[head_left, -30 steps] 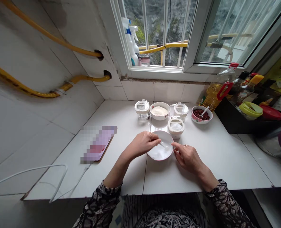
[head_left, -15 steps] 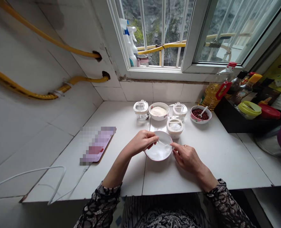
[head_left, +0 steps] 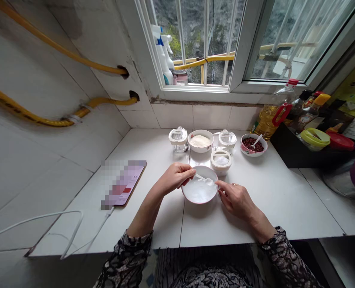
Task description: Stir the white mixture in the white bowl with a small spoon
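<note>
My left hand (head_left: 177, 176) pinches the handle of a small white spoon (head_left: 201, 178) over a white bowl (head_left: 199, 194). The spoon's head is near the bowl's right rim, above white contents. With thumb and fingers my right hand (head_left: 233, 197) grips the right rim of this bowl. Just behind it stands a small lidded jar (head_left: 221, 162) with white stuff inside. Farther back are a bowl of white powder or grains (head_left: 200, 141) and two clear lidded jars (head_left: 179, 138), (head_left: 227, 139).
A bowl of dark red beans (head_left: 253, 145) with a white spoon stands right of the jars. Behind it are an oil bottle (head_left: 269, 116) and a black box (head_left: 288, 150) of condiments. A phone (head_left: 129, 184) with a white cable lies at the left.
My left hand has shifted slightly left and up with the spoon, whose head now shows more clearly near the right rim. My right hand has hardly moved.
</note>
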Available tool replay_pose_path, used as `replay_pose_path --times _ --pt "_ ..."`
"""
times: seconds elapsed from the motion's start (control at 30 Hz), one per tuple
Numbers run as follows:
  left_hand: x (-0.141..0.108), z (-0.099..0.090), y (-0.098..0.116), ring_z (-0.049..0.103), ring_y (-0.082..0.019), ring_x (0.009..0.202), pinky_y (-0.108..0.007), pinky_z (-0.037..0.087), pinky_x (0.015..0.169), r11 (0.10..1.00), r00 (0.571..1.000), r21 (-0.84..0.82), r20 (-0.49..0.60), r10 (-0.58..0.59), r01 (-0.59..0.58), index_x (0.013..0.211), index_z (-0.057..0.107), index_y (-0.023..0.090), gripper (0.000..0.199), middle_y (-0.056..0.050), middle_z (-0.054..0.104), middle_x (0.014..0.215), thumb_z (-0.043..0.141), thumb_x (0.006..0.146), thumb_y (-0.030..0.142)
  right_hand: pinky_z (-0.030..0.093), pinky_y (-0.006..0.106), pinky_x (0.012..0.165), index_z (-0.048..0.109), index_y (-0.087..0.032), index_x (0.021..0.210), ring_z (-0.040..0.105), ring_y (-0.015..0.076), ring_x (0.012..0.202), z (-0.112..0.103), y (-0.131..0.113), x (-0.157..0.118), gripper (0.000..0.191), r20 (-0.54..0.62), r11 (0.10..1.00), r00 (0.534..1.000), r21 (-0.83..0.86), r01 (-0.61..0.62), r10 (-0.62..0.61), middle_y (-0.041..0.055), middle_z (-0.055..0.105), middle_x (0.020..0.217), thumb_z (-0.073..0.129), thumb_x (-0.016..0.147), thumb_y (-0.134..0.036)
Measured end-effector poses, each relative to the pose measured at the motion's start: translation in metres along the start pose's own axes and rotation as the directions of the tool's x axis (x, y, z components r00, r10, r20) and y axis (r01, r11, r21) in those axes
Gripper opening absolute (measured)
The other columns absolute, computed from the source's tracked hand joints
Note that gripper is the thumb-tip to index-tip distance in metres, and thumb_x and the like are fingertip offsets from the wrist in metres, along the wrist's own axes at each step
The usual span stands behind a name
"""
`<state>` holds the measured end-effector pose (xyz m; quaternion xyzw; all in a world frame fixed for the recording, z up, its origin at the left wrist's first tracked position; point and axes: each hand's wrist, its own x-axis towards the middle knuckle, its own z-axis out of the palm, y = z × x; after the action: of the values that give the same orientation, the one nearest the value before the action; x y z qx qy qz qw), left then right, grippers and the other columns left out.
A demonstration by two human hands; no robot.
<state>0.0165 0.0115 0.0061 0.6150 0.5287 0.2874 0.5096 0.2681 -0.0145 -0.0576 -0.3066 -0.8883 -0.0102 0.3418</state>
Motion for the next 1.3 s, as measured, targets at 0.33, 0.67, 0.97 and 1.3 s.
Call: replay_pose_path --times 0.33,0.67,0.97,1.3 --pt "0.016 0.004 0.009 0.034 -0.006 0.036 -0.020 0.027 0.040 0.947 0.904 -0.060 -0.322 0.281 -0.315 0.063 0.058 0.018 0.033 0.006 0.041 0.040 0.059 0.085 0.043 0.049 0.028 0.058 0.050 -0.017 0.127 0.066 0.0154 0.061 -0.001 0.000 0.000 0.033 -0.001 1.000 1.000 -0.009 -0.003 0.003 0.0025 0.073 0.079 0.041 0.096 -0.011" --pt "0.024 0.024 -0.003 0.050 -0.011 0.054 -0.023 0.037 0.056 0.793 0.694 0.446 -0.409 0.593 -0.415 0.070 0.063 0.018 0.030 0.001 0.059 0.061 0.054 0.093 0.036 0.049 0.028 0.058 0.049 -0.017 0.127 0.067 0.0156 0.061 -0.001 -0.001 0.000 0.033 0.004 1.000 1.000 -0.011 0.000 0.000 0.0033 0.074 0.080 0.042 0.096 -0.010" --pt "0.015 0.022 -0.003 0.043 -0.009 0.047 -0.021 0.037 0.049 0.850 0.695 0.242 -0.492 0.523 -0.468 0.070 0.058 0.019 0.030 0.004 0.049 0.053 0.054 0.093 0.038 0.048 0.028 0.058 0.050 -0.015 0.125 0.065 0.0156 0.060 -0.001 0.000 0.001 0.031 -0.006 1.000 1.000 -0.017 0.011 -0.011 0.0030 0.073 0.078 0.040 0.096 -0.009" --pt "-0.005 0.012 -0.003 0.039 -0.010 0.049 -0.025 0.025 0.051 0.795 0.943 0.571 -0.101 0.316 -0.205 0.056 0.051 0.018 0.032 0.003 0.048 0.050 0.047 0.087 0.028 0.049 0.028 0.060 0.050 -0.016 0.130 0.067 0.0161 0.063 0.000 0.000 -0.001 0.035 0.012 1.000 1.000 0.000 -0.002 0.002 0.0039 0.073 0.080 0.042 0.096 -0.010"
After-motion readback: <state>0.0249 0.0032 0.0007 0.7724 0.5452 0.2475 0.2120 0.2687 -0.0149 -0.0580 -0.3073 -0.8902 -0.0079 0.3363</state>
